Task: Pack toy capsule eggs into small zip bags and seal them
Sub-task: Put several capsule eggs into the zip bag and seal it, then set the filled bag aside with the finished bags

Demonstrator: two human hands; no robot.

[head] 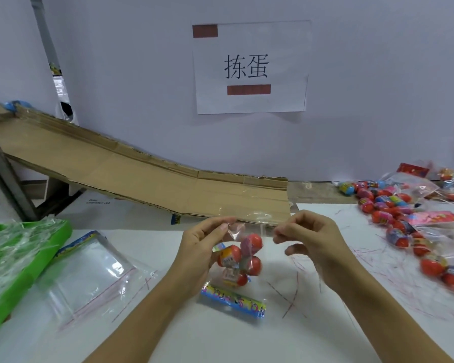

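Observation:
A small clear zip bag [247,229] hangs above the white table between my two hands. Inside it are several red capsule eggs [254,241]. My left hand [202,244] pinches the bag's top left corner between thumb and forefinger. My right hand [307,237] pinches the top right corner in the same way. A blue printed header card [233,301] lies on the table right under the bag. A heap of loose capsule eggs [388,205] covers the right side of the table.
A cardboard ramp [142,174] slopes down from the back left to the table behind my hands. Empty zip bags [89,273] lie at the left beside a green tray [60,231] holding plastic film. Filled bags [414,184] are mixed into the egg heap at the far right.

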